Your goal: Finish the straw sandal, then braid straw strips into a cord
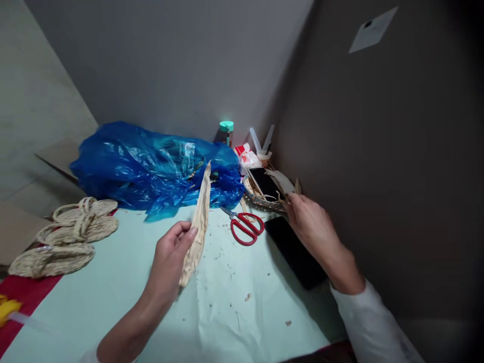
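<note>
My left hand (pixel 172 257) pinches a long, pale, wrinkled dried husk (pixel 199 229) between thumb and fingers, tilted upward over the table. At the near right rim of a shallow woven basket (pixel 260 201) is my right hand (pixel 312 219), its fingers closed. Pale dried scraps (pixel 282 179) show by those fingertips; whether they are gripped is hard to tell. Inside the basket lies a phone-like dark object with a light edge (pixel 264 182). Between my hands rest red-handled scissors (pixel 247 228), and a black phone (pixel 295 252) lies beneath my right forearm.
A blue plastic bag (pixel 151 166) spreads along the back wall. Several woven straw sandals (pixel 83 229) line the left edge. Behind the basket stand a green-lidded jar (pixel 226 128) and a red-and-white packet (pixel 246 155). A yellow glue gun-like tool (pixel 8 310) is at lower left.
</note>
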